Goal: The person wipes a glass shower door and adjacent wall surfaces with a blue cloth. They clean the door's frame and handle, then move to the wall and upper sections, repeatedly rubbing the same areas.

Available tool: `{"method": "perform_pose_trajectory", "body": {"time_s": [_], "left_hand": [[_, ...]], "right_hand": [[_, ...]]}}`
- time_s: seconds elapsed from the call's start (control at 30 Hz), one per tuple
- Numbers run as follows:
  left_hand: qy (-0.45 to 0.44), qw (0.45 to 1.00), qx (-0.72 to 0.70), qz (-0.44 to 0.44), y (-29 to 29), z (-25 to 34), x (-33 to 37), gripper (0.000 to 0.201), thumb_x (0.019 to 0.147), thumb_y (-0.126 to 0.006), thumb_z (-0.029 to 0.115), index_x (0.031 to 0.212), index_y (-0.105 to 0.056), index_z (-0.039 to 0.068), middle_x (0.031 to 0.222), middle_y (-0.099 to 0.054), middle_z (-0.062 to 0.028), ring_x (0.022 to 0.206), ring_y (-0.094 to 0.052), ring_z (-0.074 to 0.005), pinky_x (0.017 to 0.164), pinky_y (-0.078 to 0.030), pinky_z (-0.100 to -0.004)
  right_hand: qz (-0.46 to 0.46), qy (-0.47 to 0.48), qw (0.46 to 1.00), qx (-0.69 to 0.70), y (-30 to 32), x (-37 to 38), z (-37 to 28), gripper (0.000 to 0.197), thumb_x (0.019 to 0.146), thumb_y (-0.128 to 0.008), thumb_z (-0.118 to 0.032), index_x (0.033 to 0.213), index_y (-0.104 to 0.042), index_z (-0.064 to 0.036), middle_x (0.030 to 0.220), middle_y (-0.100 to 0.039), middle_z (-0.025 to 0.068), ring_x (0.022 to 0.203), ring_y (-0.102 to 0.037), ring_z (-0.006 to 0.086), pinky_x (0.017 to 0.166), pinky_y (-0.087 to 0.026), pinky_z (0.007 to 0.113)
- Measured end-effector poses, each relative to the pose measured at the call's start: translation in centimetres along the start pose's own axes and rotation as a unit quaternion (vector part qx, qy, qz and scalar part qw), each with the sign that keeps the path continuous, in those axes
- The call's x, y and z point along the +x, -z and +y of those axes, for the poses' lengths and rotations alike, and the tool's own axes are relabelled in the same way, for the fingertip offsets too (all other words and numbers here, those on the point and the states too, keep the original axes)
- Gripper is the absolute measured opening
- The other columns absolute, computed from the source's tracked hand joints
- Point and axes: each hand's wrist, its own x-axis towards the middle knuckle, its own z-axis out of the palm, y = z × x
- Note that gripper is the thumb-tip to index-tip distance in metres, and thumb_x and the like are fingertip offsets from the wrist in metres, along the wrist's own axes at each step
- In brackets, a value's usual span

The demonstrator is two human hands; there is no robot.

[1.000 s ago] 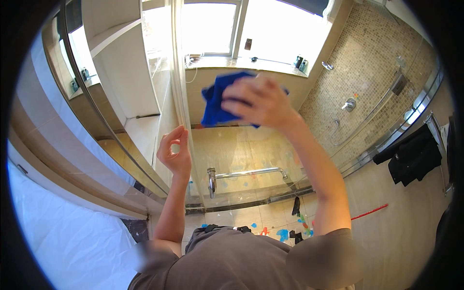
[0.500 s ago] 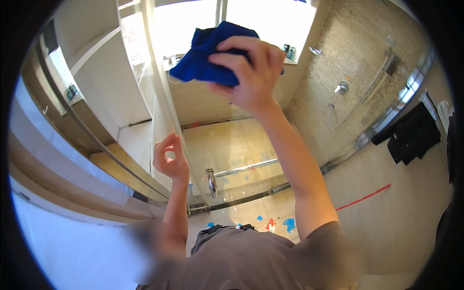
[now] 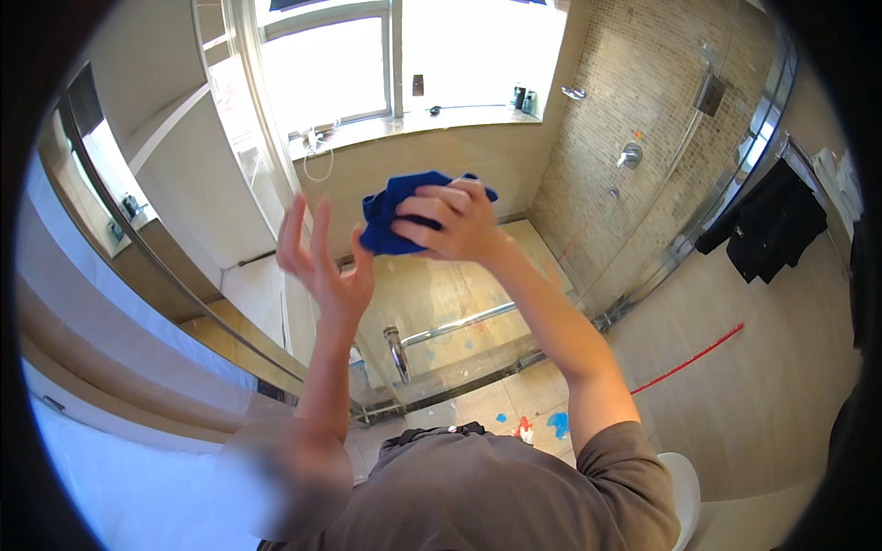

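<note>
My right hand [image 3: 452, 220] is closed on a crumpled blue cloth [image 3: 390, 220] and presses it against the glass shower door [image 3: 276, 165] at chest height. My left hand [image 3: 322, 262] is raised just left of the cloth, empty, palm toward the glass, fingers spread beside the door's upright edge. Both forearms rise from my grey shirt at the bottom of the view. Below the hands a horizontal metal handle bar [image 3: 459, 323] runs across the door.
Behind the glass are a mosaic-tiled shower wall with a valve [image 3: 629, 156] and a window sill with small bottles [image 3: 524, 96]. A black garment [image 3: 767, 225] hangs at the right. A red rod [image 3: 689, 358], a spray bottle [image 3: 524, 429] and blue scraps [image 3: 558, 422] lie on the floor.
My right hand has swept the blue cloth up the glass and back down to mid height. My left hand's curled fingers have opened and spread.
</note>
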Motion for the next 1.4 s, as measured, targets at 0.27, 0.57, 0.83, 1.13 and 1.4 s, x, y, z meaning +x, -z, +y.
{"method": "perform_pose_trajectory", "body": {"time_s": [0.27, 0.57, 0.83, 1.13, 1.4], "left_hand": [[-0.033, 0.986, 0.156, -0.057, -2.8, 0.5, 2.1, 0.052, 0.086, -0.058, 0.032, 0.137, -0.052, 0.028, 0.152, -0.035, -0.0059, 0.144, -0.025, -0.0274, 0.116, -0.005, -0.0472], [-0.051, 0.977, 0.199, -0.053, -3.3, 1.0, 1.2, 0.051, 0.087, -0.055, 0.035, 0.137, -0.052, 0.031, 0.152, -0.035, -0.0082, 0.143, -0.027, -0.0285, 0.116, -0.004, -0.0470], [-0.081, 0.984, 0.142, -0.076, -4.6, 2.5, 3.6, 0.053, 0.084, -0.063, 0.030, 0.135, -0.053, 0.035, 0.150, -0.040, 0.0035, 0.139, -0.034, -0.0187, 0.115, -0.010, -0.0446], [-0.113, 0.976, 0.180, -0.050, -5.6, 2.0, 3.1, 0.053, 0.085, -0.062, 0.029, 0.136, -0.052, 0.038, 0.149, -0.042, 0.0032, 0.139, -0.035, -0.0202, 0.114, -0.016, -0.0469], [-0.080, 0.961, 0.208, -0.161, -3.8, 3.3, 3.3, 0.048, 0.091, -0.050, 0.022, 0.139, -0.051, 0.021, 0.150, -0.038, -0.0132, 0.141, -0.029, -0.0344, 0.115, -0.010, -0.0513]], "right_hand": [[0.103, -0.103, 0.989, -0.034, 3.3, 4.1, 10.7, 0.039, 0.069, -0.073, -0.034, 0.104, -0.062, -0.0253, 0.112, -0.060, -0.0053, 0.101, -0.052, 0.0162, 0.087, -0.032, 0.037], [0.205, -0.184, 0.959, -0.066, 1.2, 2.5, 7.8, 0.040, 0.065, -0.074, -0.032, 0.103, -0.063, -0.0268, 0.109, -0.060, -0.0054, 0.096, -0.047, 0.0182, 0.086, -0.029, 0.036], [0.062, -0.196, 0.979, -0.002, 0.9, -4.9, -0.7, 0.035, 0.074, -0.069, -0.049, 0.103, -0.061, -0.0321, 0.109, -0.058, -0.0090, 0.101, -0.049, 0.0163, 0.085, -0.031, 0.039], [0.002, -0.147, 0.989, 0.010, 2.5, -4.7, 4.0, 0.045, 0.067, -0.074, -0.047, 0.107, -0.061, -0.0330, 0.111, -0.057, -0.0090, 0.105, -0.050, 0.0149, 0.089, -0.031, 0.041], [0.217, -0.202, 0.955, -0.028, 2.9, 4.2, 11.7, 0.034, 0.074, -0.074, -0.028, 0.103, -0.059, -0.0170, 0.118, -0.055, 0.0039, 0.116, -0.043, 0.0222, 0.095, -0.028, 0.039]]}}
